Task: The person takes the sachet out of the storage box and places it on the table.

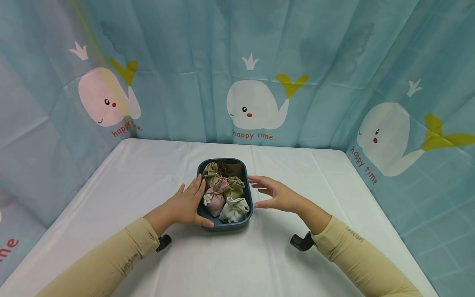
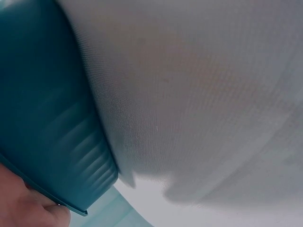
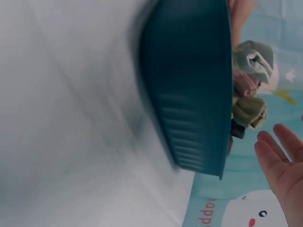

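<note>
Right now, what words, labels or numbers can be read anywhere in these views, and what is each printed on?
"happy time": red letters on the blue whale curtain, under the middle whale; repeated under the left and right whales.
Small print on the right sleeve: too small to read.
Small print on the left sleeve: too small to read.
The teal box shows no text.

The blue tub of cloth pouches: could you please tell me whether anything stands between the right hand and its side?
Nothing visible does. The right hand hovers open beside the blue tub, with only bare white tablecloth around it; the left hand already rests on the opposite side.
</note>
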The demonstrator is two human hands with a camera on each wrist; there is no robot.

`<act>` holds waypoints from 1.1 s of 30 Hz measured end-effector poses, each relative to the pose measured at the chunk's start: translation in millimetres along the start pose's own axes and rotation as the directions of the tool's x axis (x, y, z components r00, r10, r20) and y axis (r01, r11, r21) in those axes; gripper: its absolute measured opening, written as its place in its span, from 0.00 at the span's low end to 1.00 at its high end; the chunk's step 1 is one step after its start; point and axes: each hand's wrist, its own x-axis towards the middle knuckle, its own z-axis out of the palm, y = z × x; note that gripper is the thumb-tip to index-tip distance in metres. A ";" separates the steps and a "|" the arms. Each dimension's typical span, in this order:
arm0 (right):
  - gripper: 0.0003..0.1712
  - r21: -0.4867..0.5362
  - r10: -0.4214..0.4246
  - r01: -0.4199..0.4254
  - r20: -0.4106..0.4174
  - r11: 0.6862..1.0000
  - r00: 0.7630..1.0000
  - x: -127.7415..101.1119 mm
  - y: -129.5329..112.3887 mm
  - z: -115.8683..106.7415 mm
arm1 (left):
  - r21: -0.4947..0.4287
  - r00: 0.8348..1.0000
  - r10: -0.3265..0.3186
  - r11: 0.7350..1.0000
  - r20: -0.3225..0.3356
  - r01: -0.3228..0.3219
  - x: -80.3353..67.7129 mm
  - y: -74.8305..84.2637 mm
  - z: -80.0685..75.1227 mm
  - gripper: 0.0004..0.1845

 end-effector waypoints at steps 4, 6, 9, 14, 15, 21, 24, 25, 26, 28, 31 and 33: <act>0.43 0.001 -0.025 0.025 0.032 1.000 0.999 3.6 4.8 6.9 | -0.006 1.000 0.005 1.000 -0.003 -0.005 -0.6 0.5 -1.4 0.70; 0.43 0.012 -0.038 0.038 0.044 0.999 0.998 5.1 6.6 10.5 | -0.004 1.000 0.006 1.000 -0.004 -0.006 -0.7 0.7 -1.8 0.70; 0.42 0.032 -0.055 0.053 0.067 0.998 0.996 6.8 8.6 16.3 | -0.004 1.000 0.003 1.000 -0.006 -0.003 -0.8 1.2 -1.9 0.70; 0.41 0.018 -0.009 0.007 0.100 1.000 0.995 9.9 9.1 25.2 | -0.020 1.000 -0.008 1.000 -0.006 0.008 -3.2 1.9 -2.2 0.71; 0.40 0.004 0.003 -0.003 0.102 1.000 0.995 10.7 9.0 26.7 | -0.022 1.000 -0.010 1.000 -0.006 0.010 -3.6 2.0 -2.2 0.71; 0.36 -0.113 0.050 -0.043 0.065 0.993 0.997 14.2 8.6 34.5 | -0.035 1.000 0.003 0.999 -0.029 -0.004 -6.2 3.7 -5.1 0.70; 0.30 -0.189 0.077 -0.071 0.029 0.979 0.997 14.4 8.5 38.3 | -0.043 0.999 0.008 0.999 -0.032 -0.010 -7.1 4.6 -6.0 0.70; 0.28 -0.214 0.079 -0.073 0.017 0.974 0.997 14.4 8.8 39.5 | -0.040 1.000 0.007 0.999 -0.029 -0.008 -7.2 4.9 -6.1 0.69; 0.27 -0.238 0.079 -0.075 0.008 0.968 0.997 14.6 9.2 40.7 | -0.039 1.000 0.006 0.999 -0.027 -0.007 -7.2 4.9 -6.0 0.69; 0.24 -0.275 0.074 -0.075 -0.013 0.959 0.997 14.3 9.1 42.4 | -0.037 1.000 0.007 0.999 -0.026 -0.008 -6.9 4.8 -5.5 0.69; 0.19 -0.313 0.038 -0.050 -0.045 0.948 0.998 14.2 9.4 43.4 | -0.035 1.000 0.009 0.999 -0.026 -0.010 -6.4 5.0 -5.7 0.69; 0.15 -0.325 0.016 -0.036 -0.065 0.945 0.998 14.4 9.7 43.9 | -0.040 1.000 0.011 0.999 -0.026 -0.012 -5.6 4.9 -5.9 0.70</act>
